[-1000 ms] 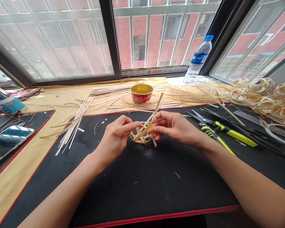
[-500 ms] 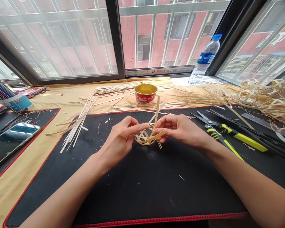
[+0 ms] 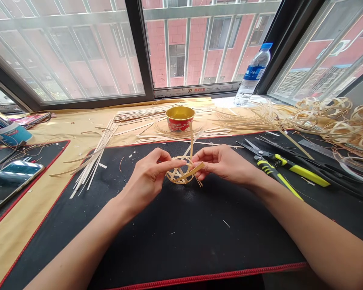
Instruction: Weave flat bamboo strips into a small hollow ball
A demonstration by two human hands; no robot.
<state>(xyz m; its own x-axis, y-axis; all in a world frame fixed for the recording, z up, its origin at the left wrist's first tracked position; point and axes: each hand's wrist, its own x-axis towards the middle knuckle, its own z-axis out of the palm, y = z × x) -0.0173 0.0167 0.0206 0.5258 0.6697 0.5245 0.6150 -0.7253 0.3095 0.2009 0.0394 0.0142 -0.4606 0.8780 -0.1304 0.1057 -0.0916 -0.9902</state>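
A small round woven ball of pale bamboo strips (image 3: 181,176) is held just above the black mat (image 3: 181,225). My left hand (image 3: 154,169) grips its left side, with the index finger stretched across the top. On the right, my right hand (image 3: 216,163) pinches a strip at the ball's edge between thumb and fingers. One loose strip end (image 3: 191,139) stands upright from the weave, and other short ends poke out at the lower right. The fingertips of both hands nearly meet, and part of the weave is hidden behind them.
A red tin (image 3: 180,119) with a gold inside stands behind the hands. Bamboo strips (image 3: 93,157) lie at left. Yellow-handled pliers (image 3: 278,173) and scissors rest at right, near woven balls (image 3: 329,108). A water bottle (image 3: 254,74) stands by the window; a phone (image 3: 16,183) lies far left.
The whole view has shifted slightly, so everything sits a little further left. My hands keep almost the same grip on the woven ball.
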